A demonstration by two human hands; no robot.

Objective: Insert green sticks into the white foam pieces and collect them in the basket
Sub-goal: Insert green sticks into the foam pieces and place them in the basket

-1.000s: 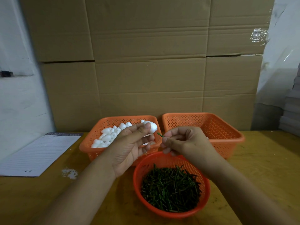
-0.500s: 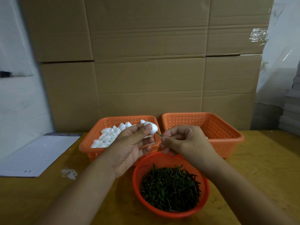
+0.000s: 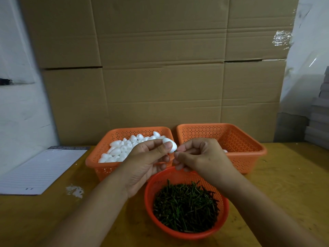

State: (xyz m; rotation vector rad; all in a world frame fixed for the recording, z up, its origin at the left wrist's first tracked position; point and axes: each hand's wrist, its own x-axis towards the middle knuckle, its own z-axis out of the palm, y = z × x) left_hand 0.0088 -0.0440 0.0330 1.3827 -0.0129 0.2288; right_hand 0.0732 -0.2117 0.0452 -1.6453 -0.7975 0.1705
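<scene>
My left hand (image 3: 146, 163) pinches a white foam piece (image 3: 171, 145) between thumb and fingertips above the baskets. My right hand (image 3: 201, 155) pinches a short green stick (image 3: 175, 151) whose tip meets the foam piece; only a tiny bit of the stick shows. Behind my left hand, an orange rectangular basket (image 3: 99, 164) holds several white foam pieces (image 3: 122, 148). To its right stands a second orange rectangular basket (image 3: 245, 145), where one foam piece peeks out beside my right hand. A round orange bowl (image 3: 151, 198) full of green sticks (image 3: 185, 205) sits below my hands.
A lined notepad (image 3: 41, 172) lies at the left on the wooden table (image 3: 293, 184). White foam crumbs (image 3: 75, 190) are scattered near it. Large cardboard boxes (image 3: 160, 68) form a wall just behind the baskets. Grey stacked items (image 3: 318, 122) stand at the far right.
My right hand has pushed the green stick into the foam piece, so less of the stick shows. Both hands have moved slightly closer together.
</scene>
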